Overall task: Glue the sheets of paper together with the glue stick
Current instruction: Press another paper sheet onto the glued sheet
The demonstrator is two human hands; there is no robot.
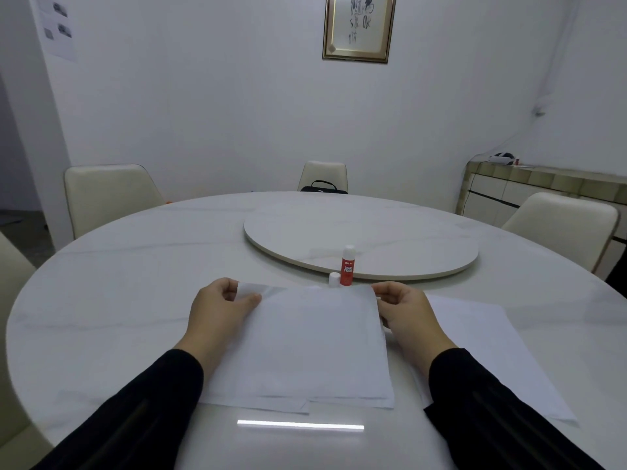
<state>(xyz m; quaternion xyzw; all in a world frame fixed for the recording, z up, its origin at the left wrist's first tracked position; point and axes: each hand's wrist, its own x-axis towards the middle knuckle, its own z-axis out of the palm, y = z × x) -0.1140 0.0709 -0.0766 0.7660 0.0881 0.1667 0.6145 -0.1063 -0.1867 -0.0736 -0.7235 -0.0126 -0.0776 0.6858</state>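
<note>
A white sheet of paper [305, 344] lies in front of me on top of another sheet whose edge [258, 405] shows below it. My left hand [220, 310] pinches the top sheet's far left corner, slightly lifted. My right hand [407, 310] pinches its far right corner. A red glue stick [346, 266] stands upright, uncapped, just beyond the paper, with its white cap [334, 279] beside it on the left. More white paper [492, 347] lies to the right, partly under my right forearm.
The round white marble table [118, 300] carries a raised turntable [359, 232] just behind the glue stick. Cream chairs [108, 195] stand around the table, one with a black bag [324, 187]. A sideboard [529, 188] is at the right.
</note>
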